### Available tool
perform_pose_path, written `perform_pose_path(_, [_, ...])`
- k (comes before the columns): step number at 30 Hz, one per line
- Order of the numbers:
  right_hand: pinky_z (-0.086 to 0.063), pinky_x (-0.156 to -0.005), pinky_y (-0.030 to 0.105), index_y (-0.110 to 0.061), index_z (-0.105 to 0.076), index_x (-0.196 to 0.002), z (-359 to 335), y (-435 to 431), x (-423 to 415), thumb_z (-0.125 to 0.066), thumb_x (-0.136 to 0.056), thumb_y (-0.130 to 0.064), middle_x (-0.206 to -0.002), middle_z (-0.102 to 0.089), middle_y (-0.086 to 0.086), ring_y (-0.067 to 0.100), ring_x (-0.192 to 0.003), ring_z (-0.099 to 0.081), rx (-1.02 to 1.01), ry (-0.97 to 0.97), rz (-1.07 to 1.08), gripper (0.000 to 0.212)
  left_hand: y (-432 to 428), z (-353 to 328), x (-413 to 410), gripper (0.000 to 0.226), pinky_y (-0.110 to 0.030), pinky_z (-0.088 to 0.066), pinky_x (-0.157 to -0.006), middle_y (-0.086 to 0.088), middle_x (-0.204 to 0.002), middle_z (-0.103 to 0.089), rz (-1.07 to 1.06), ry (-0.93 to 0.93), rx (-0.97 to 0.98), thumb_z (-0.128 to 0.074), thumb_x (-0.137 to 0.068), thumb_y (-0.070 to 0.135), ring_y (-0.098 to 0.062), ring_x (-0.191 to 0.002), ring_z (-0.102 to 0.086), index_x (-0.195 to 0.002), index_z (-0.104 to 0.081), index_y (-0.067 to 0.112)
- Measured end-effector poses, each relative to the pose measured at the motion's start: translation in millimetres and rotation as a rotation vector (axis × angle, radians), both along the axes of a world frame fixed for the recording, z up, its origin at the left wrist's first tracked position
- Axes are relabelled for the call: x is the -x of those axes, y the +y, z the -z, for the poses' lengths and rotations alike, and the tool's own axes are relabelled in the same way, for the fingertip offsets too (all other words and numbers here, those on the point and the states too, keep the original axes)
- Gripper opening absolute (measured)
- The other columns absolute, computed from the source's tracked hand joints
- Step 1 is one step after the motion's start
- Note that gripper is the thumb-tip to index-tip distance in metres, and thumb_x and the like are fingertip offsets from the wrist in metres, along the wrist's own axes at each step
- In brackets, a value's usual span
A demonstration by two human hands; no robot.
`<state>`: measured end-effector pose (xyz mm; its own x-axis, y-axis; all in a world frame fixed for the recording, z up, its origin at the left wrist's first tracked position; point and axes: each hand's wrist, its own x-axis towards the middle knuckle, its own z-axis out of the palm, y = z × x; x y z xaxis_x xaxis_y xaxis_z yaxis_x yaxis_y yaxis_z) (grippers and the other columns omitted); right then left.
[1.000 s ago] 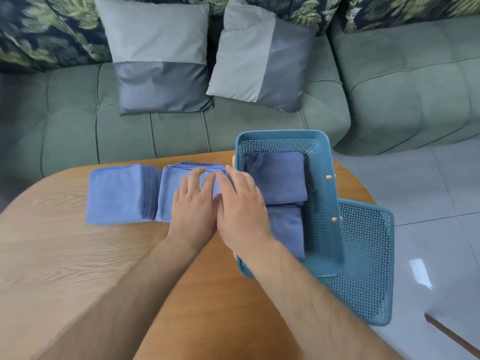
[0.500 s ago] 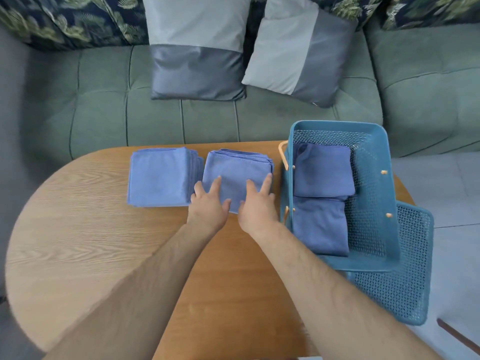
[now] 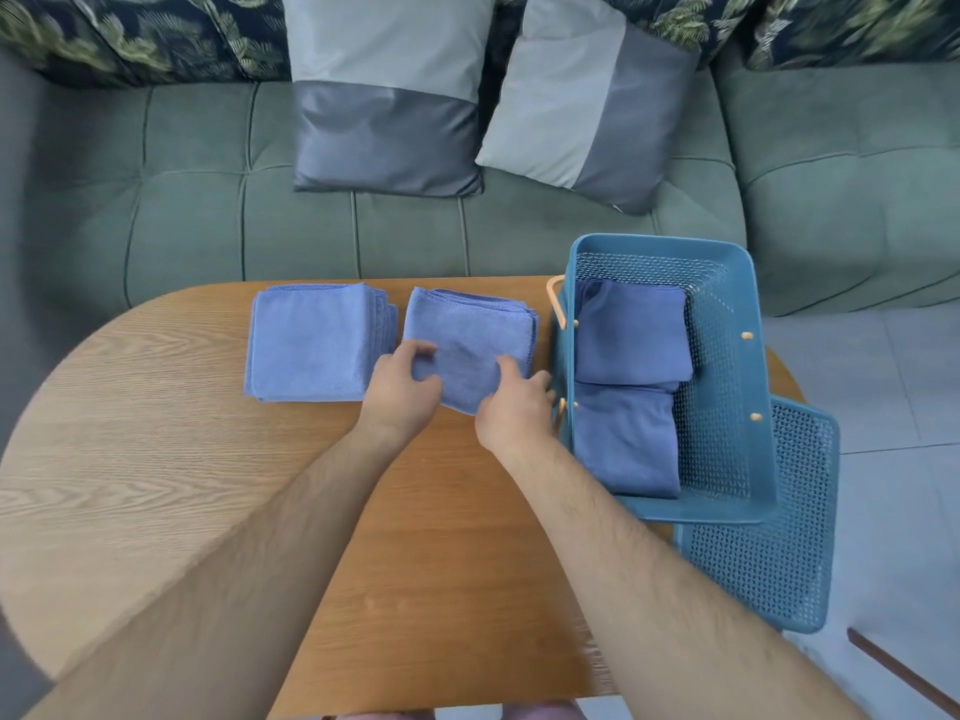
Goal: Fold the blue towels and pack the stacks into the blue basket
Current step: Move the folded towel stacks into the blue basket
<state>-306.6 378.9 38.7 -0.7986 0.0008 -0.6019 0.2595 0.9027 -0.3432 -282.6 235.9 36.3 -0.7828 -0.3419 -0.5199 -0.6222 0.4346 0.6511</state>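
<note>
Half a second ago your fingers lay straight along the near edge of the towel stack (image 3: 467, 340) beside the blue basket (image 3: 724, 366). Now your left hand (image 3: 402, 389) and right hand (image 3: 511, 410) have curled round its near corners, gripping the cloth, and that edge looks raised off the counter (image 3: 208, 459). That suggests the squaring-up is finished and the pick-up has begun, so this stack probably goes next into the basket, where two folded stacks (image 3: 631, 330) already fill the left side, while the other stack (image 3: 317, 345) waits on the counter just beside it.
</note>
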Motion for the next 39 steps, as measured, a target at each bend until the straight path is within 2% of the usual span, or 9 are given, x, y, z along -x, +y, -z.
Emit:
perform_pose_path(3, [-0.048, -0.089, 0.039, -0.031, -0.031, -0.148, -5.0, 1.5, -2.7, -0.051, -0.099, -0.024, -0.135, -0.031, 0.015, 0.037, -0.115, -0.053, 0.074, -0.073, 0.064, 0.054, 3.4, -4.4, -3.8, 0.036, -0.016, -0.046, -0.059, 0.012, -0.111, -0.064, -0.016, 0.026, -0.014, -0.054, -0.084, 0.017, -0.002, -0.072, -0.062, -0.115, -0.060, 0.034])
perform_pose_path(7, [-0.051, -0.089, 0.039, -0.024, -0.040, -0.142, -10.1, 3.0, -9.6, -0.049, -0.101, -0.021, -0.134, -0.031, 0.014, 0.033, -0.107, -0.055, 0.111, -0.001, 0.087, 0.042, 5.6, -3.7, -5.6, 0.023, -0.017, -0.046, -0.084, 0.015, -0.110, -0.064, -0.093, 0.114, -0.011, -0.055, -0.096, 0.017, -0.005, -0.103, -0.059, -0.114, -0.067, 0.025])
perform_pose_path(10, [-0.043, -0.080, 0.032, -0.022, -0.049, -0.133, -11.8, 4.6, -11.6, -0.049, -0.097, -0.014, -0.132, -0.032, 0.013, 0.032, -0.108, -0.051, 0.137, 0.026, 0.099, 0.037, 7.2, -9.8, -8.5, 0.035, -0.017, -0.048, -0.070, 0.017, -0.104, -0.065, -0.158, 0.089, -0.110, -0.053, -0.088, 0.008, -0.001, -0.082, -0.060, -0.113, -0.067, 0.028])
perform_pose_path(13, [-0.050, -0.087, 0.036, -0.028, -0.049, -0.136, -16.4, 6.5, -12.8, -0.049, -0.093, -0.018, -0.132, -0.034, 0.011, 0.034, -0.112, -0.051, 0.203, -0.057, 0.082, 0.044, 7.2, -21.7, -17.9, 0.051, -0.013, -0.044, -0.058, 0.012, -0.098, -0.064, -0.144, 0.077, -0.186, -0.050, -0.078, 0.009, 0.005, -0.063, -0.056, -0.120, -0.066, 0.032])
perform_pose_path(16, [-0.052, -0.091, 0.038, -0.033, -0.043, -0.146, -30.5, 11.8, -16.2, -0.048, -0.090, -0.021, -0.138, -0.037, 0.007, 0.032, -0.116, -0.053, 0.266, -0.121, 0.038, 0.057, 4.5, -38.1, -32.8, 0.056, -0.019, -0.048, -0.087, 0.015, -0.123, -0.057, -0.097, 0.118, -0.176, -0.052, -0.082, 0.001, 0.003, -0.107, -0.058, -0.130, -0.063, 0.029])
perform_pose_path(18, [-0.049, -0.094, 0.037, -0.031, -0.040, -0.150, -45.4, 17.0, -20.9, -0.049, -0.090, -0.023, -0.144, -0.036, 0.004, 0.030, -0.122, -0.053, 0.320, -0.088, -0.012, 0.061, 3.8, -52.7, -45.2, 0.057, -0.020, -0.046, -0.094, 0.014, -0.133, -0.051, -0.088, 0.142, -0.165, -0.051, -0.085, -0.003, 0.000, -0.118, -0.054, -0.131, -0.062, 0.029])
perform_pose_path(26, [-0.046, -0.098, 0.044, -0.020, -0.045, -0.151, -99.3, 76.2, -40.3, -0.055, -0.086, -0.019, -0.148, -0.040, 0.008, 0.031, -0.124, -0.048, 0.304, 0.391, -0.213, 0.065, 41.8, -112.2, -65.4, 0.048, -0.003, -0.038, -0.082, 0.023, -0.133, -0.044, 0.046, 0.368, -0.032, -0.065, -0.092, 0.006, 0.004, -0.096, -0.052, -0.132, -0.062, 0.033])
perform_pose_path(31, [-0.043, -0.101, 0.048, -0.017, -0.051, -0.146, -113.6, 137.1, -29.7, -0.064, -0.089, -0.020, -0.141, -0.047, 0.012, 0.034, -0.116, -0.048, 0.188, 0.450, -0.163, 0.058, 100.9, -116.7, -49.1, 0.043, 0.000, -0.038, -0.077, 0.022, -0.125, -0.042, 0.184, 0.370, 0.059, -0.067, -0.094, 0.013, 0.004, -0.080, -0.056, -0.134, -0.062, 0.026])
perform_pose_path(39, [-0.044, -0.100, 0.044, -0.018, -0.046, -0.145, -82.6, 209.2, -17.1, -0.059, -0.093, -0.021, -0.136, -0.044, 0.009, 0.033, -0.122, -0.049, -0.068, 0.158, -0.218, 0.054, 197.6, -77.4, -28.0, 0.047, -0.033, -0.043, -0.101, -0.014, -0.146, -0.035, 0.562, 0.106, 0.260, -0.057, -0.092, 0.011, -0.030, -0.123, -0.052, -0.139, -0.053, 0.005])
